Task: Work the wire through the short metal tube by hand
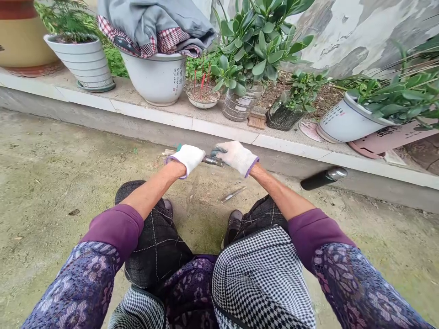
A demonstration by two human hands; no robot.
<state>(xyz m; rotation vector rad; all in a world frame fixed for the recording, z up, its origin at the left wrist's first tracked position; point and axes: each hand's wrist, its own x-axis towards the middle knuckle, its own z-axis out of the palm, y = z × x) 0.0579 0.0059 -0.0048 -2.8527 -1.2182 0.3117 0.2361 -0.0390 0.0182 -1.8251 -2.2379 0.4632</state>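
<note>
My left hand (189, 157), in a white glove with purple trim, is closed around a dark rod-like tool (214, 161) held low over the ground. The tool's shiny, ridged metal end sticks out to the right, and a pale strip (168, 152) shows on the other side of the fist. Beside that metal end, my right hand (235, 156), gloved in white with dark-coated fingers, has its fingers stretched toward it and apart. Whether they touch it I cannot tell. A thin, slender tool (233, 194) lies on the ground between my feet.
A low tiled ledge (219, 130) runs across the front, with a white pot draped in clothes (154, 77), leafy plants (264, 45) and a wooden brush (257, 120). A black flask (324, 178) leans against the ledge at right. Checked fabric (264, 278) covers my lap.
</note>
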